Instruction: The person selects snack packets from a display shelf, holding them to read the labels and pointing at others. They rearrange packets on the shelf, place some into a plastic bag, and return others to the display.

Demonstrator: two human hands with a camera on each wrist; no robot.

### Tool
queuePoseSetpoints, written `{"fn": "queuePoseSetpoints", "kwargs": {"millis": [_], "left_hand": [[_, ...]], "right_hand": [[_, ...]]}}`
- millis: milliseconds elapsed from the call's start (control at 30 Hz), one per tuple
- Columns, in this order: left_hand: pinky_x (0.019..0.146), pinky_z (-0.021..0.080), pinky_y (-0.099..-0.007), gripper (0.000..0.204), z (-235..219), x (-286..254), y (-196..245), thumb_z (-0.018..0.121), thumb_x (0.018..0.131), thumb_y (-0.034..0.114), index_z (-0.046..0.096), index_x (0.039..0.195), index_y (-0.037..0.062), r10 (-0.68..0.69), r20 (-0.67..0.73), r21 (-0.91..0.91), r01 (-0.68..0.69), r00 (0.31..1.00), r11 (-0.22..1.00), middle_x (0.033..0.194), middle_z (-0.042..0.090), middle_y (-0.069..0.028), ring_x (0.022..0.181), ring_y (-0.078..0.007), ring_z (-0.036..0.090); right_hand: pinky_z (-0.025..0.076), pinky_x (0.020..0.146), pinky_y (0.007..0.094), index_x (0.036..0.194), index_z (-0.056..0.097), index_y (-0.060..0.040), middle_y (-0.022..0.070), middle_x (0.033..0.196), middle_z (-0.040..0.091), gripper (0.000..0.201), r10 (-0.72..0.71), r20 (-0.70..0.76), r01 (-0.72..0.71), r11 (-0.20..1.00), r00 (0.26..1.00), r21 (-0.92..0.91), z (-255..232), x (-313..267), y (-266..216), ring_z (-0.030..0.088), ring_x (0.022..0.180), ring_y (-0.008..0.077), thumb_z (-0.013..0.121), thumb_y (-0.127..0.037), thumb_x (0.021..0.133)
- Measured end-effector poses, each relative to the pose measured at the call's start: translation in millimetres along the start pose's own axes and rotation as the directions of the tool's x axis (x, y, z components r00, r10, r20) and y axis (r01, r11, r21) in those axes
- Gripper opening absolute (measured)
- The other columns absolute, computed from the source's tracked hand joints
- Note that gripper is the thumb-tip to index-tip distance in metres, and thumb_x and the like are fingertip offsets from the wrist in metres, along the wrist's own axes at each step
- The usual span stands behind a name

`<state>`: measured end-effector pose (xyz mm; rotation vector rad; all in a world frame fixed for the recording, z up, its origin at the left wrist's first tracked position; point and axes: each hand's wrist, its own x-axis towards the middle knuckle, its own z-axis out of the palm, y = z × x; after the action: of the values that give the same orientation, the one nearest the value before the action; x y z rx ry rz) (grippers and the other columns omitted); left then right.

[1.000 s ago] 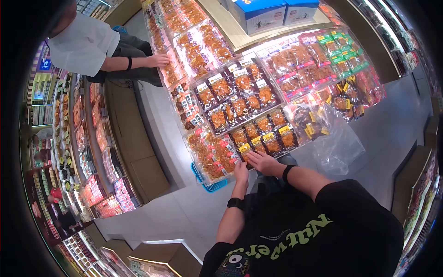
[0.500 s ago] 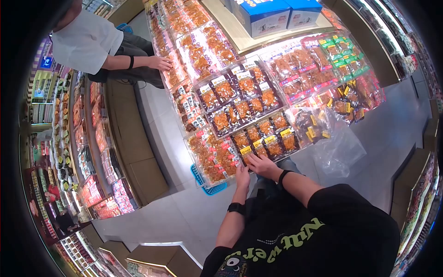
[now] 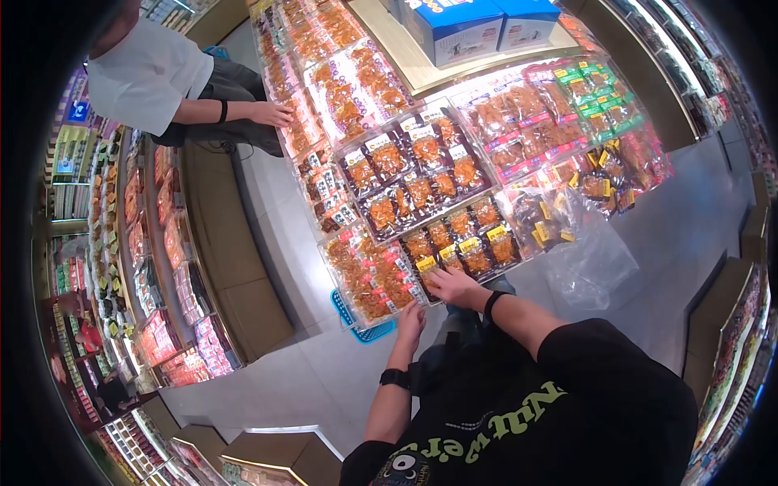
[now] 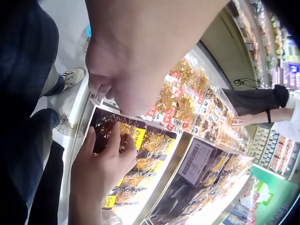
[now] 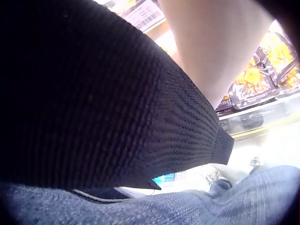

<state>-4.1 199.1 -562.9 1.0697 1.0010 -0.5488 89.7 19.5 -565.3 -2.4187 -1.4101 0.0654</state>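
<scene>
Yellow-labelled packets (image 3: 476,256) now seem left to your right hand (image 3: 455,287) alone, fingers apart over them — your left hand (image 3: 412,319) has drawn back, its grip impossible to tell.

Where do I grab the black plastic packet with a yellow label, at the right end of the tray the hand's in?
Probably pinch the flat black plastic packet by its yellow-labelled far end, coming from above. It lies face up with that end in plain view, while another black packet crowds its left side.

Bright glare, dark fisheye-warped edges
</scene>
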Motion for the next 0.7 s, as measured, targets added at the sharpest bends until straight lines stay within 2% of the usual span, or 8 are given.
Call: {"fn": "queuePoseSetpoints", "kwargs": {"millis": [133,333,367,433,567,633,667,700], "left_hand": [[0.079,0.045,-0.0262,0.036,-12,-1,-2,0.052,0.092,0.022,0.047,0.126,0.0112,-0.045,-0.016,0.028,0.045,0.999,0.999,0.115,0.057,-0.0037,0.099,-0.0143,0.054],[0.085,0.045,-0.0289,0.038,-5,-3,2,0.052,0.091,0.022,0.046,0.126,0.0096,-0.036,-0.006,0.054,0.037,0.999,0.998,0.116,0.056,-0.0048,0.104,-0.0161,0.054],[0.085,0.045,-0.0289,0.038,-1,-3,1,0.052,0.091,0.022,0.046,0.126,0.0096,-0.041,-0.008,0.055,0.041,0.999,0.998,0.116,0.056,-0.0048,0.104,-0.0161,0.054],[0.055,0.038,-0.0183,0.032,12,-11,6,0.055,0.089,0.017,0.051,0.118,0.0041,-0.010,-0.075,-0.031,0.007,0.997,0.999,0.081,0.053,0.0035,0.068,-0.0049,0.048],[0.070,0.048,-0.0301,0.039,15,-4,0,0.052,0.089,0.013,0.047,0.126,0.0019,0.155,-0.117,0.290,-0.115,0.981,0.950,0.095,0.060,-0.0066,0.081,-0.0183,0.058],[0.100,0.037,-0.0455,0.048,23,-11,9,0.054,0.086,0.014,0.042,0.131,0.0008,0.645,0.202,0.838,-0.471,0.737,0.276,0.128,0.049,-0.0207,0.119,-0.0360,0.047],[0.100,0.037,-0.0455,0.048,29,-11,14,0.054,0.086,0.014,0.042,0.131,0.0008,0.641,0.206,0.836,-0.473,0.740,0.277,0.128,0.049,-0.0207,0.119,-0.0360,0.047],[0.103,0.032,-0.0480,0.054,34,-6,19,0.056,0.084,0.013,0.039,0.133,-0.0004,0.657,0.334,0.862,-0.501,0.676,0.078,0.133,0.042,-0.0242,0.124,-0.0400,0.040]], "right_hand": [[0.043,0.076,0.0338,0.100,0.062,-0.0096,0.0111,0.114,0.054,0.025,-0.028,-0.027,0.027,0.999,0.999,-0.039,1,-1,-2,0.052,0.105,0.0242,0.053,-0.017,0.078],[0.043,0.072,0.0311,0.097,0.062,-0.0105,0.0064,0.103,0.054,0.023,-0.033,-0.022,0.032,0.999,0.999,-0.028,-3,2,0,0.053,0.094,0.0196,0.053,-0.017,0.076],[0.043,0.071,0.0306,0.096,0.062,-0.0107,0.0060,0.102,0.054,0.022,-0.031,-0.020,0.031,0.999,0.999,-0.022,-4,2,0,0.053,0.092,0.0187,0.054,-0.017,0.076],[0.044,0.070,0.0301,0.099,0.061,-0.0100,0.0062,0.102,0.054,0.025,-0.029,-0.026,0.029,1.000,0.999,-0.004,1,1,0,0.054,0.092,0.0188,0.053,-0.017,0.076],[0.048,0.070,0.0313,0.110,0.057,-0.0065,0.0077,0.102,0.054,0.035,0.035,-0.013,-0.034,0.996,0.999,0.086,6,2,-4,0.055,0.092,0.0219,0.054,-0.018,0.077],[0.049,0.071,0.0333,0.114,0.055,-0.0044,0.0091,0.102,0.053,0.038,0.094,0.012,-0.095,0.980,0.995,0.173,5,4,-5,0.055,0.093,0.0244,0.055,-0.017,0.078],[0.050,0.072,0.0352,0.117,0.052,-0.0023,0.0105,0.103,0.053,0.042,0.149,0.039,-0.154,0.954,0.988,0.256,3,5,-7,0.056,0.094,0.0270,0.056,-0.017,0.079],[0.050,0.072,0.0352,0.117,0.052,-0.0023,0.0105,0.103,0.053,0.042,0.156,0.044,-0.162,0.954,0.987,0.252,2,5,-9,0.056,0.094,0.0270,0.056,-0.017,0.079]]}}
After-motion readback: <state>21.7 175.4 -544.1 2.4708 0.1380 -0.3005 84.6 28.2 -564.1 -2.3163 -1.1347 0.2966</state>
